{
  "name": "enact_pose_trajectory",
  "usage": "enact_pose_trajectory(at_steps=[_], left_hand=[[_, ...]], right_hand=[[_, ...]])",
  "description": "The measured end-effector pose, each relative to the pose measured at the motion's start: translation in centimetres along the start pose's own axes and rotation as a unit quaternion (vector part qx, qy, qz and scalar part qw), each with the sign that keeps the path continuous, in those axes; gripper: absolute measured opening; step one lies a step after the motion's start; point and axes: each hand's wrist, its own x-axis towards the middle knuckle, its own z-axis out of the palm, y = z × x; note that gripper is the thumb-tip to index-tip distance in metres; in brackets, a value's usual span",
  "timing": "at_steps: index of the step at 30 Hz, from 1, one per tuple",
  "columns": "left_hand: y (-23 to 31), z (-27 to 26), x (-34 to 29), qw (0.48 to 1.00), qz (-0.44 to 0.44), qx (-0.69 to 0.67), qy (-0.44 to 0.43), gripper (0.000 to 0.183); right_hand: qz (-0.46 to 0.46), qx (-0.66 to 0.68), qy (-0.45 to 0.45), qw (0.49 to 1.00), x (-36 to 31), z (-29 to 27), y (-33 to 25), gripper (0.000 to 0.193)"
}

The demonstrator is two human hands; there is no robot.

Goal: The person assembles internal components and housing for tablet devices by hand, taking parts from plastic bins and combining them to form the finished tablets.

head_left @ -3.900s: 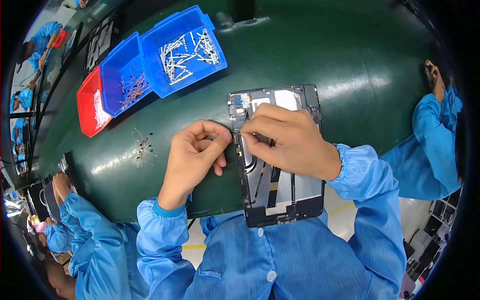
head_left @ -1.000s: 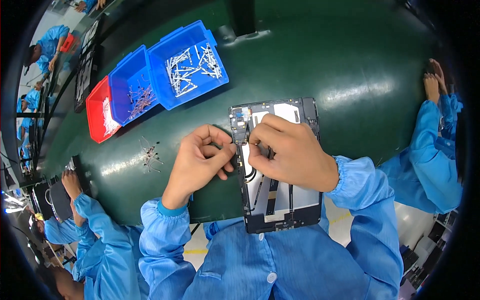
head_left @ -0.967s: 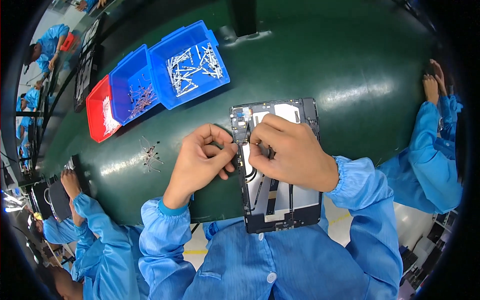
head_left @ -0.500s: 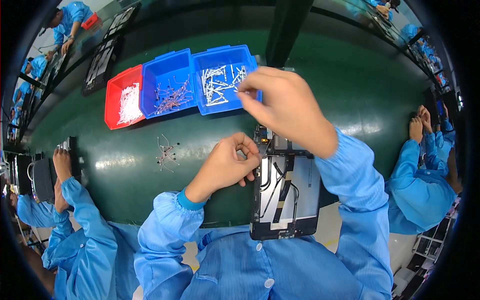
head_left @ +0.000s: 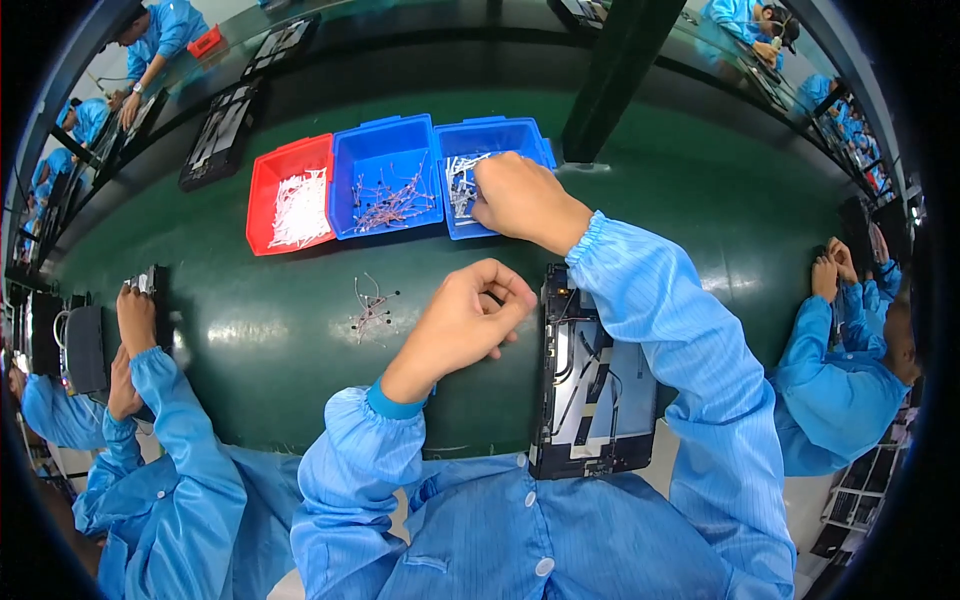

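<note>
My right hand [head_left: 530,200] dips into the right-hand blue bin [head_left: 495,138], which holds small white-and-black strips [head_left: 461,190]. Its fingers are bent down and partly hidden, so what they pinch cannot be made out. My left hand [head_left: 462,318] hovers just left of an opened flat device [head_left: 628,395], thumb and forefinger pressed together; anything between them is too small to tell. The device has a black frame, a silvery panel and black cables. Its far right part lies behind my right sleeve. A few thin wires with black tips [head_left: 372,315] lie on the table left of my left hand.
Beside the strip bin stand a blue bin [head_left: 380,145] of thin pinkish wires and a red bin [head_left: 288,160] of white pieces. A dark post [head_left: 615,80] rises behind them. More devices [head_left: 222,130] lie back left. Co-workers sit close on both sides.
My right hand has gone from the bin's near right edge down into the strips. My left hand has come away from the device's edge. The whole view has shifted a little.
</note>
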Motion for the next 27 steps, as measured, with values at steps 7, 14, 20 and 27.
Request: enact_pose_trajectory(at_steps=[7, 14, 20, 27], left_hand=[[0.7, -1.2, -0.3, 0.964, 0.091, -0.150, 0.198, 0.025], [0.7, 0.7, -0.6, 0.968, 0.129, -0.131, 0.173, 0.021], [0.6, 1.2, -0.6, 0.973, 0.125, -0.131, 0.140, 0.022], [0.4, 0.8, -0.5, 0.972, 0.045, -0.221, 0.063, 0.020]], right_hand=[[-0.141, 0.204, 0.214, 0.945, -5.6, -2.3, -0.5, 0.010], [-0.168, 0.146, 0.253, 0.941, -12.4, -1.3, -0.9, 0.019], [0.034, 0.538, 0.110, 0.835, -13.6, -1.4, 0.1, 0.015], [0.089, 0.654, -0.005, 0.751, -13.5, -0.9, 1.3, 0.014]])
